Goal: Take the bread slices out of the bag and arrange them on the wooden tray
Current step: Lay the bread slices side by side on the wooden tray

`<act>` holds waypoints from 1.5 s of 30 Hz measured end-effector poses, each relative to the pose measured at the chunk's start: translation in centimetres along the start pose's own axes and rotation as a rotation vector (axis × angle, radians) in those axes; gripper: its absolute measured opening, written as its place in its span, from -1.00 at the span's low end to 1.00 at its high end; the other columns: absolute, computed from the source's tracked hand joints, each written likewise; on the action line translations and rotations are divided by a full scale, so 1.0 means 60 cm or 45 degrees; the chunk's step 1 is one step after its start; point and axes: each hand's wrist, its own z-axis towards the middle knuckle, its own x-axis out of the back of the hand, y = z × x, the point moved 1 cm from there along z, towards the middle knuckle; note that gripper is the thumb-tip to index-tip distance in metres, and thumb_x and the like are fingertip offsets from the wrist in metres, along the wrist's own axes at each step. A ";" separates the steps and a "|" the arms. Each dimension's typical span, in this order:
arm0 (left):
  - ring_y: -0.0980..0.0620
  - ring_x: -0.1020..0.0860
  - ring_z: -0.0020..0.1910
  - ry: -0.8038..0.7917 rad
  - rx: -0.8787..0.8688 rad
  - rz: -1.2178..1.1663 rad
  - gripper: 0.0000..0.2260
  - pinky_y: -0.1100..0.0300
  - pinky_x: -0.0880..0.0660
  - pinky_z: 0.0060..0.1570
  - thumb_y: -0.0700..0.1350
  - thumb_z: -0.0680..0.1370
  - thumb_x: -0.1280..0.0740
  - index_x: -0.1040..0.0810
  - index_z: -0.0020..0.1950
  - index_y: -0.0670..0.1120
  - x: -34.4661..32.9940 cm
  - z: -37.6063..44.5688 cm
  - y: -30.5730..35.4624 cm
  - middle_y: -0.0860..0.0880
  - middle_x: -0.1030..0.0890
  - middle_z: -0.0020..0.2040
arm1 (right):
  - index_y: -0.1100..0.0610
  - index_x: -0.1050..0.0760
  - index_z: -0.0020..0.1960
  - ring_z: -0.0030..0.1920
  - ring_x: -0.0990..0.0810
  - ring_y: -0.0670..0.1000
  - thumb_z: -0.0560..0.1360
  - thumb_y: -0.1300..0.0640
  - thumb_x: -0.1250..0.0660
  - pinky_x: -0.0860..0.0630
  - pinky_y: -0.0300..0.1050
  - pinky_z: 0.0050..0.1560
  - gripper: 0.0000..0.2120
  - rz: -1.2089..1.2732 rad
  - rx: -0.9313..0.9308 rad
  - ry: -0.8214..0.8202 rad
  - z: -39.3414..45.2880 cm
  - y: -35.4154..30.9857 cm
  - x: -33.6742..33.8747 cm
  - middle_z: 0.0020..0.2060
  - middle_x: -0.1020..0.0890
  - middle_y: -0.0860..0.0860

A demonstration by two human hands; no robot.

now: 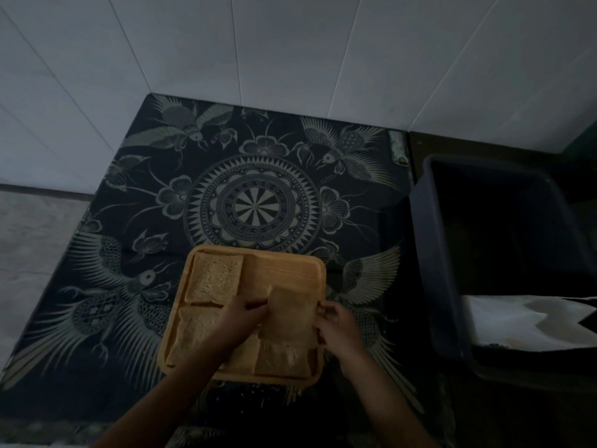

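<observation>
Both hands, left hand [240, 313] and right hand [336, 323], grip one bread slice [287, 313] with closed fingers over the wooden tray [290, 266]. Three slices lie there; the far right corner is free. A dark bin [433, 253] stands right of the worktop [129, 221].

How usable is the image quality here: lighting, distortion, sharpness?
Head view: very dim and underexposed; the bin interior at right is nearly black. The wooden tray and bread slices are the brightest parts and readable. Wide-angle bending curves the wall tile lines. Both hands, left and right, look soft and dark, so finger detail on the held slice is poor. No glare.
</observation>
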 end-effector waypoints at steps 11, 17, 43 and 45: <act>-0.03 -0.68 0.08 0.082 -0.089 0.155 -0.75 -0.10 -0.59 0.20 -0.13 0.54 -0.41 -0.68 0.21 -0.08 0.004 0.095 0.050 -0.06 -0.73 0.07 | 0.07 -0.52 0.31 0.10 -0.67 0.03 0.56 0.19 -0.44 -0.68 -0.03 -0.07 -0.66 -0.051 0.105 0.087 0.077 -0.075 -0.001 0.13 -0.66 0.03; -0.01 -0.68 0.04 0.115 -0.037 0.246 -0.75 -0.07 -0.61 0.18 -0.11 0.53 -0.44 -0.68 0.20 -0.08 0.002 0.115 0.044 -0.06 -0.73 0.06 | 0.11 -0.51 0.35 0.16 -0.65 0.04 0.54 0.23 -0.46 -0.63 0.13 0.23 -0.61 -0.122 0.102 0.087 0.101 -0.072 -0.009 0.16 -0.66 0.05; 0.18 -0.58 -0.16 0.214 -0.024 0.310 -0.75 0.24 -0.46 -0.24 -0.08 0.62 -0.26 -0.63 0.24 0.04 -0.012 0.055 -0.049 0.13 -0.65 -0.11 | 0.14 -0.59 0.33 -0.03 -0.67 -0.12 0.61 0.19 -0.34 -0.46 -0.39 -0.13 -0.71 -0.646 0.335 0.057 0.029 0.029 -0.009 -0.05 -0.61 -0.19; 0.18 -0.60 -0.18 0.191 -0.039 0.290 -0.72 0.26 -0.44 -0.28 -0.09 0.62 -0.25 -0.61 0.28 0.09 -0.015 0.046 -0.054 0.11 -0.66 -0.09 | 0.11 -0.61 0.29 -0.13 -0.63 -0.21 0.61 0.15 -0.36 -0.49 -0.35 -0.15 -0.74 -0.662 0.355 0.046 0.024 0.030 -0.014 -0.10 -0.57 -0.24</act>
